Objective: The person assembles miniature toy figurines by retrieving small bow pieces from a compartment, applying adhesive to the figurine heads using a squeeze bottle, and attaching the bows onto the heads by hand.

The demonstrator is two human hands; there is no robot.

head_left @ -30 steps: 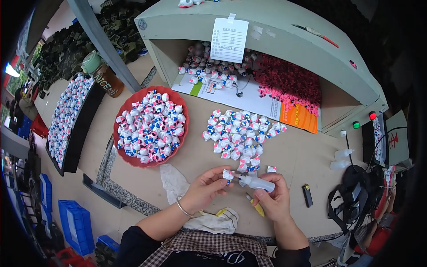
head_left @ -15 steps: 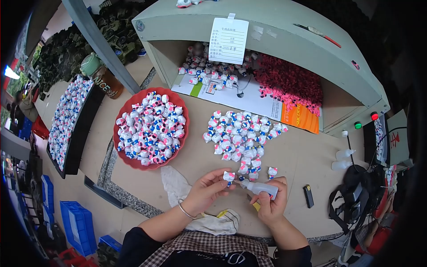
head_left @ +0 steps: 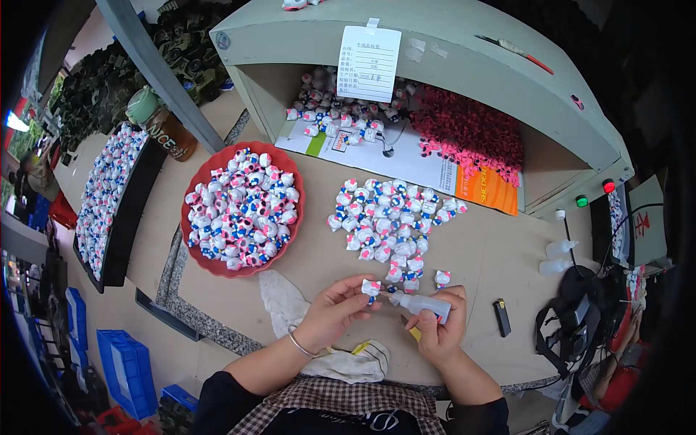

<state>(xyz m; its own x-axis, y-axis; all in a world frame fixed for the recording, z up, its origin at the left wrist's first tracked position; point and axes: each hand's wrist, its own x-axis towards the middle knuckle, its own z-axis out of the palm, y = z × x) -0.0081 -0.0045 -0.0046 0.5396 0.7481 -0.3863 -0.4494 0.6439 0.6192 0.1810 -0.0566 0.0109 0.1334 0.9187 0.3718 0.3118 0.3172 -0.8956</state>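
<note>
Between the fingertips of my left hand (head_left: 335,312) is a small white figurine (head_left: 371,288) with pink and blue parts. My right hand (head_left: 441,330) grips a translucent squeeze bottle (head_left: 422,304), its thin nozzle pointing left, close to the figurine; whether they touch is too small to tell. Just above my hands, a loose cluster of similar figurines (head_left: 384,217) lies on the table (head_left: 319,254). One single figurine (head_left: 442,278) sits right of the cluster. A red scalloped bowl (head_left: 299,210) full of figurines stands to the left.
A grey shelf box (head_left: 435,29) at the back holds figurines and many pink pieces (head_left: 471,138). At left are a black tray (head_left: 130,217) and a bottle of brown liquid (head_left: 174,138). A cloth (head_left: 279,301), a black lighter-like object (head_left: 502,317) and a black bag (head_left: 573,319) lie nearby.
Compared with one second ago, the bottle and my right hand sit slightly lower. Both hands keep their hold on the figurine and bottle. The camera view has shifted slightly.
</note>
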